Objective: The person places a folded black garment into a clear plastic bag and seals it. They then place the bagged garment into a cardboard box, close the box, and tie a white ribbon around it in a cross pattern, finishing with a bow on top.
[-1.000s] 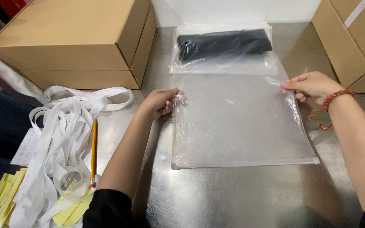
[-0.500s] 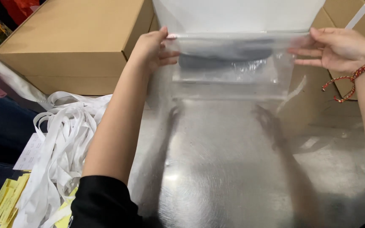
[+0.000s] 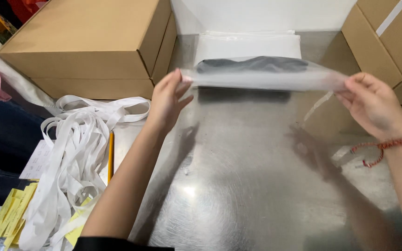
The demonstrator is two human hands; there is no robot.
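One clear plastic bag (image 3: 261, 78) is being held flat in the air above the steel table (image 3: 247, 186), the left hand (image 3: 167, 100) pinching its left edge and the right hand (image 3: 373, 104) gripping its right edge. Behind it one dark folded garment (image 3: 252, 64) is lying on a white stack of bags (image 3: 247, 46). One pencil (image 3: 110, 155) is lying beside a heap of white strips (image 3: 70, 153). One cardboard box (image 3: 89, 42) is standing at the left.

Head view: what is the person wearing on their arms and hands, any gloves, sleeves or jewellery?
Both hands are bare, no gloves. The left hand has a bare forearm that ends in a black sleeve near the elbow. The right hand has a red braided cord bracelet at the wrist, with loose ends hanging down. No rings or watch are visible.
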